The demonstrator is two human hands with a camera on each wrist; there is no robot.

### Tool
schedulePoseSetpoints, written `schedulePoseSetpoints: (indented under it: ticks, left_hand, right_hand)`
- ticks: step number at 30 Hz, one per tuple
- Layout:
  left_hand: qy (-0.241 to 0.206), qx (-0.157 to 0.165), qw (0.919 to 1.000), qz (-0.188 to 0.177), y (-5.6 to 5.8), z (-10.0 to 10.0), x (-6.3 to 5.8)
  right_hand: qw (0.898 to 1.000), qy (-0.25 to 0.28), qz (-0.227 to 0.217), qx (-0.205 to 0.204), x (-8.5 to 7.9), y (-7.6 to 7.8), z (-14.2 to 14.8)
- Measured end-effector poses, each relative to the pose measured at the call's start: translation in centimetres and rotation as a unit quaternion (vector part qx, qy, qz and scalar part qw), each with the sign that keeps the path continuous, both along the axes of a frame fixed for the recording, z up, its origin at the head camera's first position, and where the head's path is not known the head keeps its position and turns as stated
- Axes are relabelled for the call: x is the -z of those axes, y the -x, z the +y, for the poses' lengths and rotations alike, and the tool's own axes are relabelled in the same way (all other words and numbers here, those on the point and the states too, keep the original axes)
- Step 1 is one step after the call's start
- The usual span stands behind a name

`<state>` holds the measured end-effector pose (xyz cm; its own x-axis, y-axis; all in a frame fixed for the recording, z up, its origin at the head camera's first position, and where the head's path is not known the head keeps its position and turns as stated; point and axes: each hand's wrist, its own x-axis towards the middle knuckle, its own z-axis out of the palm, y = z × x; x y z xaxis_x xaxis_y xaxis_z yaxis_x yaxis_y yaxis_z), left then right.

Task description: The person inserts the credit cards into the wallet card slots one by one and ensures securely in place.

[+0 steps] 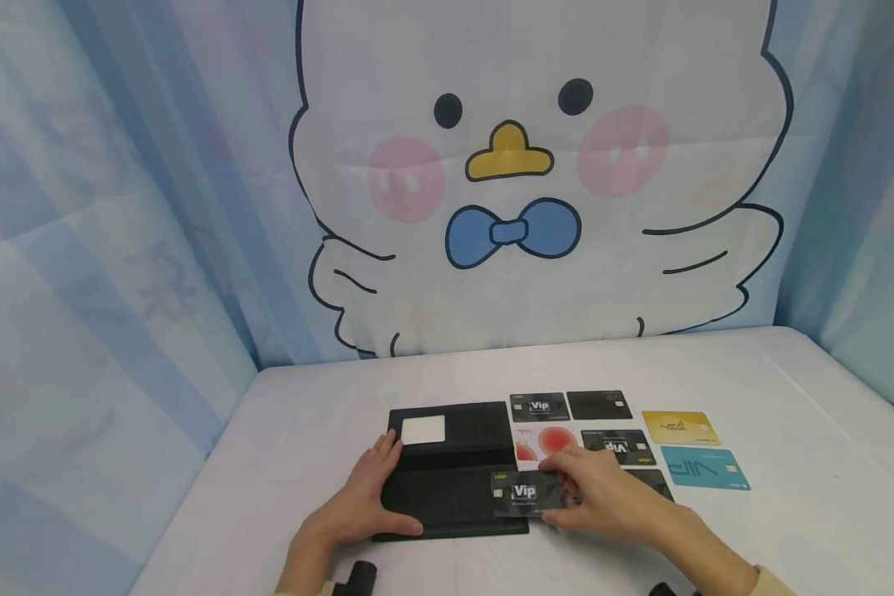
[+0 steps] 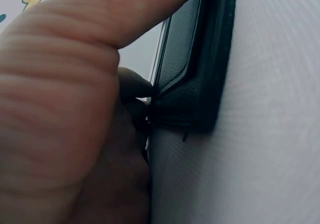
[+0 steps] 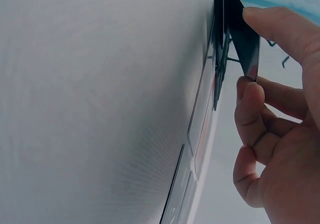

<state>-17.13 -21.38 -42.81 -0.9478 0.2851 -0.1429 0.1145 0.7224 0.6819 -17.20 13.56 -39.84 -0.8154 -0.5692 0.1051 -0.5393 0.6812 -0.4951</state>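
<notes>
Backdrop (image 1: 492, 302): light cloth printed with a white cartoon bird wearing a blue bow tie.
Worktop (image 1: 238, 480): covered in pale cloth.
Left hand (image 1: 359, 495): unclenched, fingers along the wallet's left edge, thumb on its lower half.
Black wallet (image 1: 447, 503): spread flat, a white rectangle (image 1: 423, 430) on its upper half.
Held card (image 1: 523, 494): black, marked "Vip", tilted, across the wallet's lower right edge; cannot tell whether they touch.
Right hand (image 1: 603, 497): pinching that card's right end between thumb and fingers.
Cards beside the wallet: black Vip (image 1: 540, 407) above red-and-white (image 1: 551, 440); plain black (image 1: 599, 405) above an upside-down Vip (image 1: 620, 447); dark card (image 1: 651, 480), partly hidden by the right hand.
Far right: gold card (image 1: 680, 428) above teal card (image 1: 704, 468).
</notes>
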Motion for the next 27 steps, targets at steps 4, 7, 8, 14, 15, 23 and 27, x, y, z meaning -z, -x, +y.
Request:
schedulePoseSetpoints:
  ticks: [4,7,8,14,15,23,27]
  left_hand:
    - [-0.002,0.002,1.0,0.001,0.02,-0.04,0.03]
    - [-0.002,0.002,1.0,0.0,0.03,-0.05,0.05]
    - [-0.002,0.002,1.0,0.0,0.03,-0.04,0.05]
    - [-0.001,0.002,1.0,-0.001,-0.04,-0.03,-0.07]
    - [-0.002,0.003,1.0,-0.001,-0.08,-0.03,-0.1]
    - [-0.006,0.004,1.0,-0.004,-0.17,0.08,-0.25]
    - [-0.005,0.0,1.0,-0.005,-0.13,0.13,-0.26]
  right_hand:
    - [1.0,-0.004,-0.011,-0.007,-0.09,0.12,0.03]
    - [1.0,-0.009,-0.025,-0.01,-0.23,0.19,0.02]
    - [0.999,-0.012,-0.029,-0.01,-0.29,0.21,0.0]
    - [0.998,-0.025,-0.052,-0.007,-0.43,0.38,-0.12]
    - [0.998,-0.024,-0.055,-0.009,-0.39,0.45,-0.14]
    - [0.998,-0.024,-0.066,-0.005,-0.18,0.7,-0.53]
    - [0.998,-0.029,-0.063,0.0,-0.18,0.66,-0.66]
